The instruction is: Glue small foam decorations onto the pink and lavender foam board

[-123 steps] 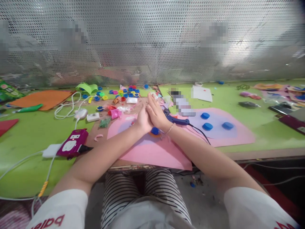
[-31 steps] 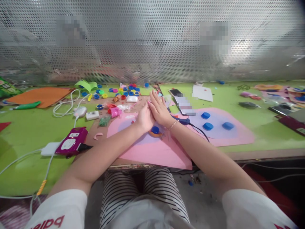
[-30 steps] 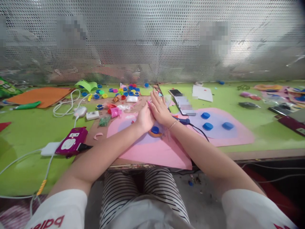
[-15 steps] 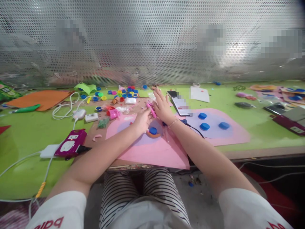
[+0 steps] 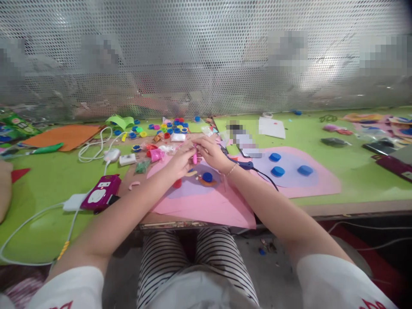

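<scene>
Between my two hands is a small pink piece, upright over the pink and lilac sheet. My left hand is closed on it from the left. From the right, my right hand meets it with bent fingers closed on the same piece. On the pink sheet below lie a blue cap with an orange curved piece around its lower edge, a pale yellow curved strip and a red piece. A dark blue corded tool lies beside my right wrist.
A magenta power adapter with white cables stands left. Another sheet with blue caps is right. A phone, colourful rings and a white card lie behind. Another person's arm shows far left.
My right hand has moved left and down, its spread fingers now bent in at the pink piece. My left hand has shifted left with it. An arm has appeared at the left edge.
</scene>
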A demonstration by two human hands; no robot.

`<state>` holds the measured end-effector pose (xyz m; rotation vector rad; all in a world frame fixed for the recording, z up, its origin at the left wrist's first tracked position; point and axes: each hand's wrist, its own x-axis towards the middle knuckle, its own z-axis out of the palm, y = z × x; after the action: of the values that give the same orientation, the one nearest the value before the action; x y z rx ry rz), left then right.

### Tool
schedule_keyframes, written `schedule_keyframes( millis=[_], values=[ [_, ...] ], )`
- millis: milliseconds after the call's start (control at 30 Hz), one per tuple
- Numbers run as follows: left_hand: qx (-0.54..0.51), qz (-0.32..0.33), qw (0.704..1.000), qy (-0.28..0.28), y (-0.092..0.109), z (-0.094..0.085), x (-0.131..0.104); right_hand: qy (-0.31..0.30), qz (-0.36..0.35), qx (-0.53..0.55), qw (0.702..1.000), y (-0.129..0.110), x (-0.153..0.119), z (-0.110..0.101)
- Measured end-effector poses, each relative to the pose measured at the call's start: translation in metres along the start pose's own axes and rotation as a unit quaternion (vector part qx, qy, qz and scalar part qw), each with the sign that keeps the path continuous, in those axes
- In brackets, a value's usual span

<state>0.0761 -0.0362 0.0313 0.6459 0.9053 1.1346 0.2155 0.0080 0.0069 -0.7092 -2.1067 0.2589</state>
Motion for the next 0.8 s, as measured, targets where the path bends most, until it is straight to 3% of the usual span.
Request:
schedule_keyframes(
  millis=[233, 433, 600, 800],
  values=[
    [0.171, 0.014, 0.985, -0.032, 0.013, -0.037, 0.003, -0.013, -0.038, 0.068, 0.997, 0.001, -0.001, 0.006],
    [0.211, 0.064, 0.975, -0.018, 0.012, -0.043, 0.005, 0.001, -0.047, 0.065, 0.997, -0.001, -0.003, 0.007],
    [0.232, 0.082, 0.969, 0.001, 0.016, -0.050, 0.007, -0.028, -0.022, 0.074, 0.997, 0.001, -0.006, 0.010],
    [0.260, 0.086, 0.961, -0.022, 0.015, -0.054, 0.009, -0.056, 0.025, 0.123, 0.991, 0.001, -0.006, 0.009]
  ],
)
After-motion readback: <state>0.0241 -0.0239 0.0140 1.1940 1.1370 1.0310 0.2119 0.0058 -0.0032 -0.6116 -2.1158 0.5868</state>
